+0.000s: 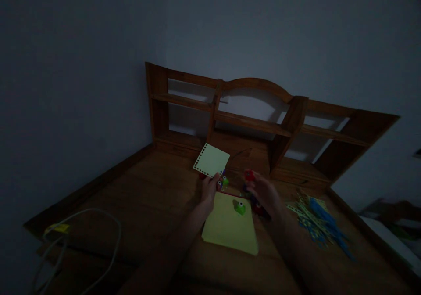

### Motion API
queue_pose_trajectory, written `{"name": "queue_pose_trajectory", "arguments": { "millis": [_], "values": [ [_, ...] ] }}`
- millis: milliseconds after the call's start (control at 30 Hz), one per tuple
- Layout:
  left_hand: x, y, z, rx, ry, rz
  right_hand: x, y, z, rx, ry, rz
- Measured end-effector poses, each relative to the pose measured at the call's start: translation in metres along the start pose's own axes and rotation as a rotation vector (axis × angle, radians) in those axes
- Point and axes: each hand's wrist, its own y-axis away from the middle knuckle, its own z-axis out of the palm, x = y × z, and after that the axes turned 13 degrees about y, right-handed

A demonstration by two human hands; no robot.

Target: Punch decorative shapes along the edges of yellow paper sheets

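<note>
My left hand (209, 190) grips a pale sheet of paper (212, 160) by its lower right corner and holds it up. Dark holes run along the sheet's left and bottom edges. My right hand (263, 192) is closed around a small red object (249, 175), held at the fingertips; its kind is too dim to make out. Between my forearms lies a stack of yellowish paper (230, 227). On that stack sits a small green figure (240, 208) with a round white eye. Another green figure (225, 181) with an eye stands just beyond my left hand.
A wooden shelf unit (253, 121) stands along the back of the wooden desk (144, 194). Blue and pale strips (320, 220) lie heaped at the right. A white cable (119, 229) loops at the left. Dark red pieces (258, 208) lie beside my right wrist.
</note>
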Motion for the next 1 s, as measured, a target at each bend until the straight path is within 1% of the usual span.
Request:
{"name": "queue_pose_trajectory", "arguments": {
  "millis": [67,133,200,300,433,533,667,733,867,1000],
  "values": [
    [0.001,0.002,0.001,-0.014,0.007,-0.010,0.005,0.009,-0.011,-0.025,-0.308,0.118],
    [0.001,0.001,0.001,-0.040,-0.023,-0.016,0.011,0.018,-0.016,-0.008,-0.510,0.165],
    [0.000,0.001,0.002,-0.080,-0.073,0.001,0.014,0.023,-0.015,0.009,-0.629,0.185],
    [0.000,0.005,0.007,-0.142,-0.162,0.020,0.014,0.026,-0.007,0.004,-0.711,0.190],
    [0.004,0.018,0.015,-0.209,-0.271,0.017,0.013,0.028,0.003,0.011,-0.707,0.181],
    [0.009,0.024,0.019,-0.252,-0.292,0.039,0.014,0.031,0.009,0.008,-0.659,0.175],
    [0.007,0.022,0.017,-0.286,-0.318,0.076,0.015,0.037,0.017,0.033,-0.574,0.129],
    [0.004,0.020,0.015,-0.297,-0.331,0.092,0.015,0.039,0.020,0.056,-0.532,0.135],
    [-0.001,0.016,0.012,-0.296,-0.324,0.073,0.013,0.039,0.022,0.117,-0.518,0.163],
    [0.000,0.017,0.014,-0.303,-0.316,0.070,0.010,0.038,0.022,0.143,-0.474,0.128]
  ]
}}
